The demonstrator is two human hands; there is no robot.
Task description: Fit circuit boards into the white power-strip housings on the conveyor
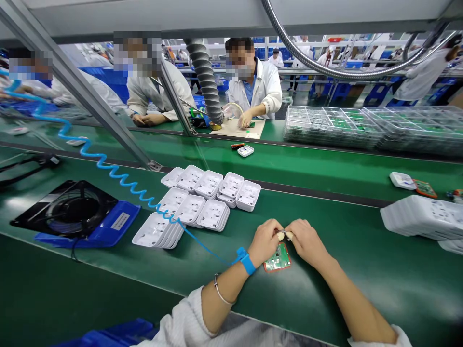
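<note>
My left hand (266, 241), with a blue strap round its wrist, and my right hand (303, 239) meet at the top edge of a green circuit board (278, 258) with a red-orange rim. The board lies on the green work surface (231, 270). Pale covers show on my fingertips. Both hands are closed, thumbs and forefingers pinched together around something tiny and dark between them, too small to name. The board's upper part is partly hidden by my fingers.
Stacks of white plastic covers (213, 215) stand left of my hands, another stack (423, 217) at the right. A blue coiled cord (125, 180) runs to my wrist. A black fan (77, 207) sits far left. Beyond the belt (311, 171), people work near clear trays (329, 125).
</note>
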